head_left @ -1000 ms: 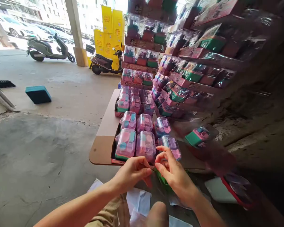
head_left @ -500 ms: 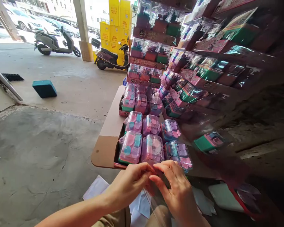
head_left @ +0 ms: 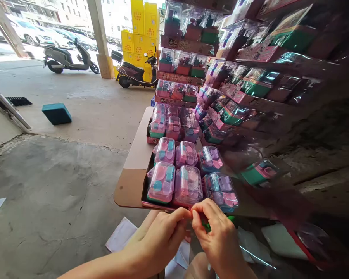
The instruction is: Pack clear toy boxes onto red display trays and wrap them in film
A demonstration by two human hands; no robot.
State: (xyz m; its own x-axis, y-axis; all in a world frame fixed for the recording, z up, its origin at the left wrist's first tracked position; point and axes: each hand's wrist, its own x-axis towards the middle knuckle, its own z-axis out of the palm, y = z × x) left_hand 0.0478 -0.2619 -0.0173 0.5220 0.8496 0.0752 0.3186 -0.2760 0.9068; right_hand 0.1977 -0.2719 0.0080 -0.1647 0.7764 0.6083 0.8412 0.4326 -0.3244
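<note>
My left hand (head_left: 163, 234) and my right hand (head_left: 216, 234) meet at the fingertips just below the table's front edge. Both are closed in a pinch, apparently on thin clear plastic film (head_left: 257, 256) that hangs below and catches the light in a bright streak. What lies right between the fingertips is too small to make out. A bit of bright green shows behind my right hand. Beyond my hands, a dark shallow tray (head_left: 144, 190) holds several clear-lidded toy cases, among them a green-based case (head_left: 162, 182), a pink case (head_left: 188, 185) and a blue-and-purple case (head_left: 221, 192).
The trays sit on a table (head_left: 129, 186). Stacked display trays of wrapped toy cases (head_left: 182, 68) rise at the back and right. One green case (head_left: 258, 172) lies apart at right. White sheets (head_left: 120, 234) lie below. Scooters (head_left: 136, 71) and yellow cartons (head_left: 139, 42) stand behind.
My fingertips have come together, the right hand's pinch closing toward the left. A bright streak on the clear plastic and some green now show by my right hand. The view has shifted slightly.
</note>
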